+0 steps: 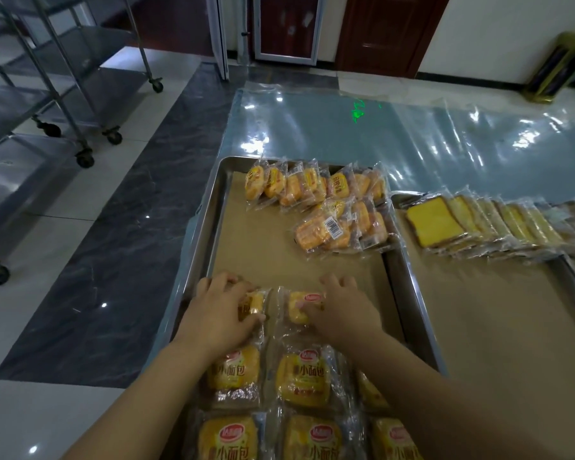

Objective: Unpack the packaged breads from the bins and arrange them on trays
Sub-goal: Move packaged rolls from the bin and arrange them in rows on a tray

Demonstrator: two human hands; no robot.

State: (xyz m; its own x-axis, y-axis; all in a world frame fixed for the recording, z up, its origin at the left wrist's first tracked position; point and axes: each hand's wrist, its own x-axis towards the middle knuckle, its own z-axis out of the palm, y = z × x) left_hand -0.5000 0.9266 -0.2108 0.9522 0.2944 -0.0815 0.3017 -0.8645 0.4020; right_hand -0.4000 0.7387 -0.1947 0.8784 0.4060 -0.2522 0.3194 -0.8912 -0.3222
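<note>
A steel tray (213, 207) lined with brown paper lies in front of me. My left hand (218, 310) grips a packaged small bread (254, 302) at the tray's left side, thumb and fingers curled round it. Beside it, my right hand (342, 310) holds another packaged bread (301, 308) with curled fingers. Below my hands, several wrapped yellow breads (302, 378) lie flat in rows. At the tray's far end lie two loose heaps of the same packs (316, 185).
A second paper-lined tray (409, 277) on the right carries a row of overlapping wrapped toast slices (478, 224). Clear plastic sheeting (379, 134) covers the floor beyond. Wheeled steel racks (63, 94) stand at left. Doors (286, 24) are at the back.
</note>
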